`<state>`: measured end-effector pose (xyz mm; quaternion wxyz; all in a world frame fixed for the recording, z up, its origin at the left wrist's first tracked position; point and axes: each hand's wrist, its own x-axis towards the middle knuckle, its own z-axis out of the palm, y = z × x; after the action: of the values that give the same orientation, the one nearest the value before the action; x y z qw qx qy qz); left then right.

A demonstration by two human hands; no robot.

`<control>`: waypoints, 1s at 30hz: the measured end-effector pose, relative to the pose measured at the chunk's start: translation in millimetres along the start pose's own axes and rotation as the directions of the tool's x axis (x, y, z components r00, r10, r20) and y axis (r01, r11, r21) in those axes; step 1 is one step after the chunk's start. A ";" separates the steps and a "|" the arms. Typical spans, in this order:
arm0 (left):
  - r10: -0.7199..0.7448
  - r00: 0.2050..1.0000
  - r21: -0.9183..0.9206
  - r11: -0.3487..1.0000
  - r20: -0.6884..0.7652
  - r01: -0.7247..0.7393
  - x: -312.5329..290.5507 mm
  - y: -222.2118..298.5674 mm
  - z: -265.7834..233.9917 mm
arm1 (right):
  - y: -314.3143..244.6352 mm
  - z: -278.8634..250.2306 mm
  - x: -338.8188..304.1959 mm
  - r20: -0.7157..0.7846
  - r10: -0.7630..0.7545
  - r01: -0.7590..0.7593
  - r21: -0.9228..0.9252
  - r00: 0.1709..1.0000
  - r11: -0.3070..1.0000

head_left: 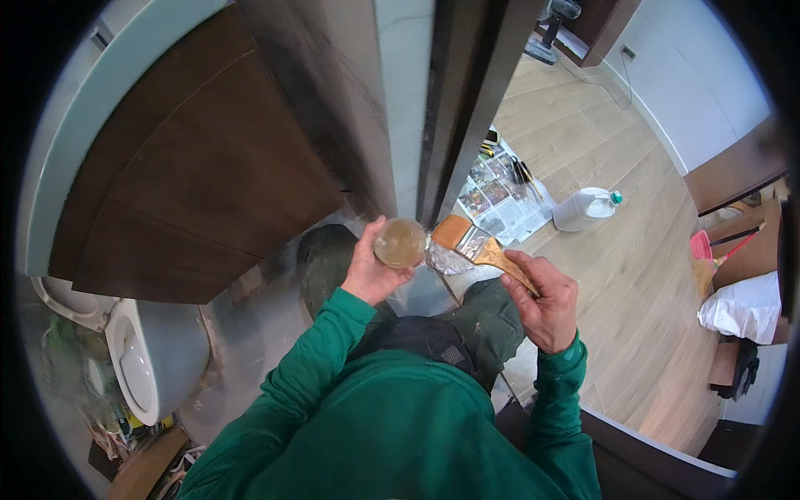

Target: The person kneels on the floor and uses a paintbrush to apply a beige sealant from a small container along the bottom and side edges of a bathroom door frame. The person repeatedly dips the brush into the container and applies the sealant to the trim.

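Note:
My left hand (372,268) is wrapped round a small clear cup of cloudy, yellowish liquid (399,243), seen from above. In my right hand (546,302) is a wide paintbrush (493,255), gripped by its wooden handle. The brush points to the left, its tan bristles (451,232) just right of the cup and apart from it. Beneath the brush, a piece of crumpled silver foil (448,260) shows in part. Both hands are in front of my body, above my knees, near the foot of a dark door frame (467,108).
Beyond the frame, newspaper (506,196) with several tools lies on the wood floor (617,275), beside a white jug with a green cap (583,209). A brown door or panel (179,167) stands on my left, a toilet (158,358) below it. A white bag (742,308) lies far right.

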<state>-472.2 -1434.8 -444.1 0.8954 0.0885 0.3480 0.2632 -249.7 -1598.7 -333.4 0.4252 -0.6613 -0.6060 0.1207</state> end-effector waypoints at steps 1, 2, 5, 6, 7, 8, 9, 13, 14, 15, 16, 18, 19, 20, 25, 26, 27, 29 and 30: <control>-0.004 1.000 -0.002 1.000 0.005 0.004 -0.4 0.3 1.6 | -8.4 0.5 8.3 0.047 -0.038 0.040 -0.042 0.998 0.998; -0.007 1.000 -0.002 1.000 0.011 0.007 -0.4 1.2 2.8 | -14.7 1.5 17.2 0.095 -0.072 0.080 -0.082 0.993 0.993; -0.015 0.998 0.007 1.000 0.054 0.014 0.8 1.7 5.0 | -26.8 15.4 37.7 0.188 -0.131 0.165 -0.176 0.973 0.970; -0.017 0.998 0.019 1.000 0.064 0.016 1.2 1.0 5.3 | -29.1 20.3 41.9 0.211 -0.140 0.182 -0.197 0.968 0.963; -0.016 0.997 0.034 0.999 0.078 0.013 1.7 0.5 5.6 | -31.2 24.0 44.8 0.251 -0.135 0.195 -0.234 0.959 0.952; -0.015 0.998 0.027 1.000 0.055 0.013 2.6 -0.8 6.3 | -32.6 27.5 47.1 0.290 -0.124 0.204 -0.264 0.949 0.943; -0.011 0.999 0.022 1.000 0.035 0.010 3.1 -2.6 7.2 | -33.6 31.3 49.3 0.328 -0.112 0.214 -0.293 0.938 0.932; -0.028 0.999 0.029 0.999 0.015 0.028 2.8 -5.7 8.5 | -33.9 52.7 60.0 0.398 -0.101 0.261 -0.371 0.912 0.891; -0.023 1.000 0.031 0.999 0.018 0.022 2.5 -6.5 8.8 | -33.8 55.5 61.5 0.409 -0.087 0.258 -0.384 0.908 0.887; -0.018 1.000 0.034 0.999 0.014 0.018 2.1 -6.7 8.6 | -33.7 56.7 61.8 0.439 -0.039 0.236 -0.405 0.898 0.883; -0.012 1.000 0.035 0.999 0.019 0.011 2.0 -6.5 8.3 | -33.1 53.3 60.1 0.391 -0.071 0.223 -0.360 0.918 0.906; 0.001 1.000 0.036 0.999 -0.001 -0.001 1.7 -5.7 7.2 | -31.6 44.7 53.0 0.321 -0.080 0.174 -0.273 0.944 0.946; 0.008 1.000 0.036 0.999 -0.007 -0.008 1.9 -5.6 6.6 | -30.4 41.9 47.6 0.302 -0.039 0.120 -0.251 0.952 0.961; 0.008 1.000 0.026 1.000 0.003 -0.008 2.4 -5.2 5.8 | -28.9 41.6 42.0 0.268 -0.017 0.080 -0.224 0.963 0.971; 0.021 1.000 0.015 1.000 -0.017 -0.021 9.3 -9.5 3.8 | -17.6 47.8 12.1 0.224 0.038 0.004 -0.183 0.974 0.983; 0.024 0.999 -0.006 1.000 -0.048 -0.024 11.2 -10.8 3.4 | -16.1 46.7 5.4 0.207 0.051 -0.018 -0.155 0.977 0.988; 0.026 0.997 -0.027 0.999 -0.077 -0.028 13.0 -12.2 3.1 | -15.1 45.3 -1.4 0.190 0.065 -0.041 -0.127 0.980 0.991; 0.028 0.996 -0.053 0.998 -0.085 -0.033 16.1 -14.9 1.9 | -12.8 44.0 -14.7 0.173 0.091 -0.068 -0.132 0.981 0.989; 0.029 0.997 -0.059 0.998 -0.065 -0.033 17.0 -14.8 0.5 | -10.5 43.6 -20.1 0.166 0.107 -0.086 -0.133 0.980 0.987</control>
<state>-455.3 -1438.3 -458.6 0.8819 0.0585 0.3670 0.2899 -291.2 -1599.7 -359.7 0.3224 -0.7025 -0.6141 0.1595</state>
